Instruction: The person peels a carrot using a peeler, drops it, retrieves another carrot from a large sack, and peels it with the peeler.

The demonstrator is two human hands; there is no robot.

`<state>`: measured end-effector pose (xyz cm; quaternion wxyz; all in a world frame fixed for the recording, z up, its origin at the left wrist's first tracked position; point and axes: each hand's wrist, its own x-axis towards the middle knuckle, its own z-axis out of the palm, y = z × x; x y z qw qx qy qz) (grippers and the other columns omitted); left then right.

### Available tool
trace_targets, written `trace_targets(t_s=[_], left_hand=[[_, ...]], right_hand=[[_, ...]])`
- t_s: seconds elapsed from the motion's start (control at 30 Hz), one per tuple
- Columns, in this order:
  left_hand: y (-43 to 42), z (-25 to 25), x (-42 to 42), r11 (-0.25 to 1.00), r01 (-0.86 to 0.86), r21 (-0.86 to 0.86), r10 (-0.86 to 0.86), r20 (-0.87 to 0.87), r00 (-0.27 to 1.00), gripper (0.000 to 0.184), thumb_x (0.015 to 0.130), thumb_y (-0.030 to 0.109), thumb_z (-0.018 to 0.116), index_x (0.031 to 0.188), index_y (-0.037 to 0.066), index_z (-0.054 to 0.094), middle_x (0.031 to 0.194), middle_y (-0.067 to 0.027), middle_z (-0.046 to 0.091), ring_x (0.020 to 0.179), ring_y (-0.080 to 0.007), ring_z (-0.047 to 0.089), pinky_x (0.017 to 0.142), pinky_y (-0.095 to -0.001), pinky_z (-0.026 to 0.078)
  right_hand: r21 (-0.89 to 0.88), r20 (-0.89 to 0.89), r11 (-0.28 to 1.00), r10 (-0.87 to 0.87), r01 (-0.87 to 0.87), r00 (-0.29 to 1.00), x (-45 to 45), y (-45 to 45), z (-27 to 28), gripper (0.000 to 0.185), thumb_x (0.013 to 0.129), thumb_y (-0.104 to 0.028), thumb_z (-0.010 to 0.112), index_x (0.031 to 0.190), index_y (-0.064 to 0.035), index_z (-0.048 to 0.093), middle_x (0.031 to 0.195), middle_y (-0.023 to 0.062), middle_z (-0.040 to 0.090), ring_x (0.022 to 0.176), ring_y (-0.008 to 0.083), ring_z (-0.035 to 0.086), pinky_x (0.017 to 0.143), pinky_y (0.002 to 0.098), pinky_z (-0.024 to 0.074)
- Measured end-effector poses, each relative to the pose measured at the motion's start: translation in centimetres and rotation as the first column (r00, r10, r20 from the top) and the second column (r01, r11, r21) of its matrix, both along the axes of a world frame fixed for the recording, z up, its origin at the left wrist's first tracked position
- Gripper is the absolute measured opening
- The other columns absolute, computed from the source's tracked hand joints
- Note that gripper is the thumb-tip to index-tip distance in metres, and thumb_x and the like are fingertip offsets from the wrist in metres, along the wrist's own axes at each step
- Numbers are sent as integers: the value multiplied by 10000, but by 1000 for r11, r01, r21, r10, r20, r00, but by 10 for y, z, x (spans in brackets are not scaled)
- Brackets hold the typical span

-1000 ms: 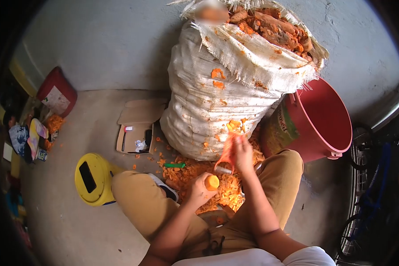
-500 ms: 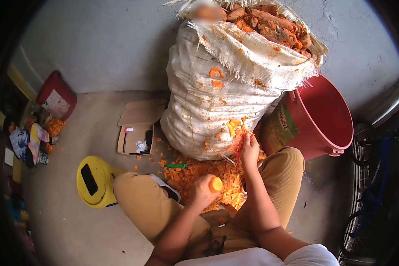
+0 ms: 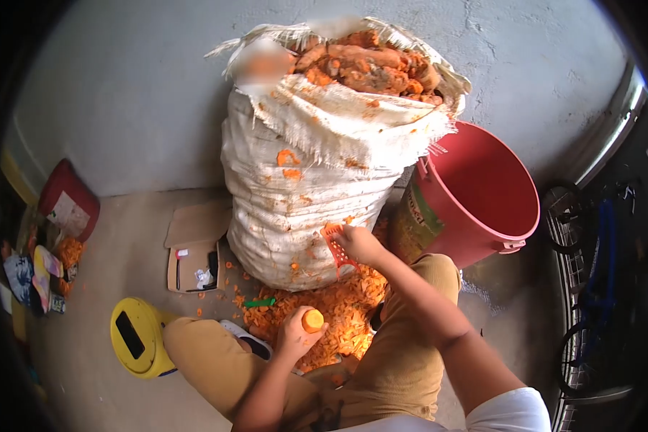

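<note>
My left hand [image 3: 300, 340], closed, grips a carrot [image 3: 312, 321] whose round orange end shows above the fingers. It is over a heap of orange shavings [image 3: 353, 317] between my legs. My right hand [image 3: 360, 245] is shut on an orange-red plastic grater [image 3: 338, 247] with holes, held up against or just in front of the white woven sack [image 3: 288, 209]. The top of that sack stands open, full of soil-stained carrots [image 3: 367, 68]. A slim green object [image 3: 259, 303] lies at the left edge of the shavings.
A large red bucket [image 3: 450, 230] stands right of the sack. Left are an open cardboard box [image 3: 187, 277] with small items, a yellow container [image 3: 150, 363] with a dark phone-like object [image 3: 129, 335] on its lid, and a dark red bin [image 3: 68, 201]. A bicycle [image 3: 601, 266] is at far right.
My right hand and the grater have risen away from the shavings, up the sack's front. My left hand still holds the carrot over the heap. The camera view has shifted.
</note>
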<state>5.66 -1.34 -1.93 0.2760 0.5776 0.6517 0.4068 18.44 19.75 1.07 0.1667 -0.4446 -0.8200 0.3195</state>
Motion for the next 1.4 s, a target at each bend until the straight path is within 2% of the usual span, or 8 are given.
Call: trace_targets(t_s=[0.2, 0.43, 0.6, 0.73, 0.8, 0.83, 1.07, 1.4], left_hand=[[12, 24, 3, 941, 253, -226, -284, -118, 952, 354, 629, 289, 692, 856, 75, 523, 753, -117, 552, 695, -263, 559, 627, -335, 445], [109, 115, 52, 611, 715, -341, -780, -413, 469, 372, 604, 266, 657, 869, 86, 469, 706, -131, 537, 687, -302, 551, 586, -401, 429], [191, 206, 128, 679, 599, 424, -326, -557, 764, 552, 618, 262, 656, 1078, 79, 411, 1030, -138, 450, 995, -276, 426, 833, -400, 333], [213, 250, 133, 676, 523, 520, -263, -493, 830, 524, 646, 268, 647, 1075, 56, 432, 1069, -138, 427, 1021, -294, 402, 883, -399, 311], [222, 255, 117, 667, 531, 522, -315, -448, 837, 461, 658, 266, 646, 1025, 45, 475, 1040, -137, 446, 999, -297, 423, 877, -396, 326], [229, 257, 102, 680, 513, 523, -299, -441, 846, 398, 679, 253, 634, 989, 44, 498, 1023, -128, 460, 980, -277, 443, 858, -384, 346], [281, 299, -15, 806, 227, 547, -57, -309, 949, 110, 786, 108, 511, 832, 23, 564, 874, -40, 544, 831, -100, 493, 720, -237, 402], [382, 342, -99, 952, 188, -241, -301, -630, 716, 170, 814, 164, 448, 878, 32, 535, 869, -44, 544, 818, -138, 500, 753, -256, 388]], right_hand=[[6, 64, 998, -57, 56, 996, 7, 7, -60, 325, 796, -306, 456, 800, 10, 534, 685, 203, 567, 669, 333, 566, 611, 393, 436], [-162, 170, 936, 338, -312, 926, 3, 0, -73, 277, 781, -288, 467, 872, -36, 538, 802, 180, 579, 738, 334, 556, 665, 401, 431], [-39, 3, 946, 322, -322, 947, 6, 13, -95, 281, 784, -288, 469, 877, -31, 534, 848, 196, 565, 756, 335, 551, 667, 401, 431], [205, -259, 934, 341, -293, 904, 5, 18, -101, 285, 786, -289, 470, 880, -27, 531, 885, 208, 553, 771, 336, 547, 669, 402, 431], [208, -195, 929, 345, -305, 918, 6, 19, -86, 287, 787, -289, 471, 882, -25, 530, 903, 214, 547, 778, 337, 545, 670, 402, 431], [-5, 124, 947, 318, -320, 940, 11, 14, -51, 287, 800, -292, 454, 896, -31, 526, 848, 206, 564, 755, 342, 550, 653, 409, 433], [-50, 53, 934, 355, -353, 933, 8, 4, -29, 337, 802, -329, 441, 842, -2, 512, 720, 206, 567, 697, 351, 554, 610, 434, 422], [-94, -24, 943, 318, -319, 948, -9, 26, -19, 309, 809, -313, 427, 819, -13, 501, 692, 191, 560, 679, 352, 547, 606, 432, 424]])
